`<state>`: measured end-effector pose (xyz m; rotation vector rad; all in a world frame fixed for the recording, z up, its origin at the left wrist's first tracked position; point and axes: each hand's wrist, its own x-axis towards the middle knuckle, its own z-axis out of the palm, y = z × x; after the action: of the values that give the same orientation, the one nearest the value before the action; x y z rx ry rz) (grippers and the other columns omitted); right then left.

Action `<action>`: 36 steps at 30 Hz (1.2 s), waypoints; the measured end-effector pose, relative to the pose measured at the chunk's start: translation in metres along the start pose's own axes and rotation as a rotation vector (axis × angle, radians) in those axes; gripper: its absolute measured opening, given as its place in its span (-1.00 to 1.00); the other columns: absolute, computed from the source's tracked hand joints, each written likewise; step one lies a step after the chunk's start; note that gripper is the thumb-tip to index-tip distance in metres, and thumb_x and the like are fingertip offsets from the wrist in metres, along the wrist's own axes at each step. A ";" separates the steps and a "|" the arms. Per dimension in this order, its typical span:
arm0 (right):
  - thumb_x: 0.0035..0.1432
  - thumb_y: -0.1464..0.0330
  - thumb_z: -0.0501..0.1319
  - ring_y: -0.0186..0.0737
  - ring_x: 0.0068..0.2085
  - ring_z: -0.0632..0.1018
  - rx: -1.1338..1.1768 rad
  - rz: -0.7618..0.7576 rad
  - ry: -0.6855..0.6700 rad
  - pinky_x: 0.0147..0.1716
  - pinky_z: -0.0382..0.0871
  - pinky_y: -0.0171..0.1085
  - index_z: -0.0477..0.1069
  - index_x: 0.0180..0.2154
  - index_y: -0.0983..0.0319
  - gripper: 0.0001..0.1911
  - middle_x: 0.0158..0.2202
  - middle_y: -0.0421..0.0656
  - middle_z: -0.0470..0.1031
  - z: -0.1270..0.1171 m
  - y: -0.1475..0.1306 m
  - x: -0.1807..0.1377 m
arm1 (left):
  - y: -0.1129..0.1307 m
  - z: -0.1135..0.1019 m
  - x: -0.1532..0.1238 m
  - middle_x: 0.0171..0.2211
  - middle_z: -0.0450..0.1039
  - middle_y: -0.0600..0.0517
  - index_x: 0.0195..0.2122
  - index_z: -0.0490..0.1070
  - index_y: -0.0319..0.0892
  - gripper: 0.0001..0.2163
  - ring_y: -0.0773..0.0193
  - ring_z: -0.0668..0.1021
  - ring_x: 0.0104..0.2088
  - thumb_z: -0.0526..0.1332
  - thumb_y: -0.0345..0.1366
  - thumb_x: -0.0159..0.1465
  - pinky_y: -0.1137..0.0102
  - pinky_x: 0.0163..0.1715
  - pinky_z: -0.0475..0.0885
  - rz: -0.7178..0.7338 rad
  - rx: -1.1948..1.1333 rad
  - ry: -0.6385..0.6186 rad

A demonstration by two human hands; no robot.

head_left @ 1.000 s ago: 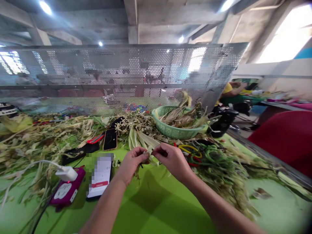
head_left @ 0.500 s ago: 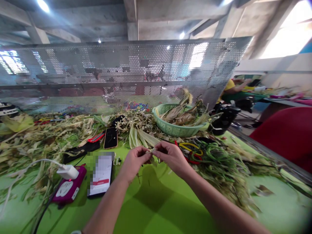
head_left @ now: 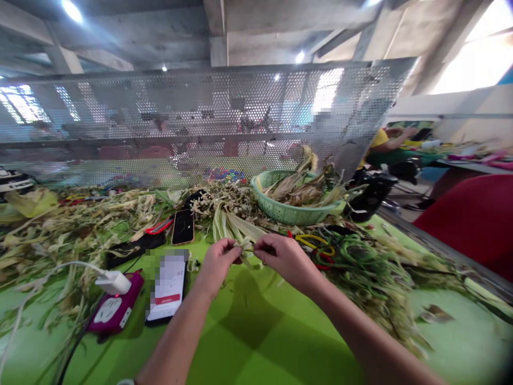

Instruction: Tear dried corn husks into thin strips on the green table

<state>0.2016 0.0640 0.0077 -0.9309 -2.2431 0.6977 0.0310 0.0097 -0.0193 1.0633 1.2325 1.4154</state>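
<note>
My left hand point(head_left: 218, 263) and my right hand point(head_left: 284, 258) meet over the green table point(head_left: 256, 342), both pinched on a thin pale strip of dried husk point(head_left: 245, 247) stretched between their fingertips. A small dark stem pokes out beside the strip. Just behind the hands lies a bundle of long pale husk leaves point(head_left: 230, 224). A green plastic basket point(head_left: 288, 213) full of dried husks stands farther back on the right.
Two phones point(head_left: 167, 286) point(head_left: 183, 226) and a purple power strip with a white charger point(head_left: 114, 306) lie at left. Husk scraps point(head_left: 72, 224) cover the left side, coloured rubber bands and green strands point(head_left: 340, 256) the right. A perforated metal screen point(head_left: 200, 117) backs the table. Another person sits far right.
The hands have drawn slightly apart, pulling the husk strip out between them. The view has shifted a little; nothing else on the table moved.
</note>
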 end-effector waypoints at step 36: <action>0.28 0.40 0.02 -0.27 -0.39 0.39 -0.494 -0.434 -0.056 -0.33 0.17 -0.29 0.44 -0.32 0.25 -0.76 -0.44 -0.12 0.42 0.006 -0.012 -0.009 | 0.004 0.000 -0.003 -0.43 0.48 0.02 -0.39 0.44 -0.18 -0.89 0.27 0.46 -0.42 0.24 -0.27 0.09 0.43 -0.40 0.28 0.157 0.401 0.082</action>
<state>0.1974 0.0481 0.0091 -0.5988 -2.6010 -0.0307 0.0306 0.0064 -0.0151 1.4104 1.5640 1.3709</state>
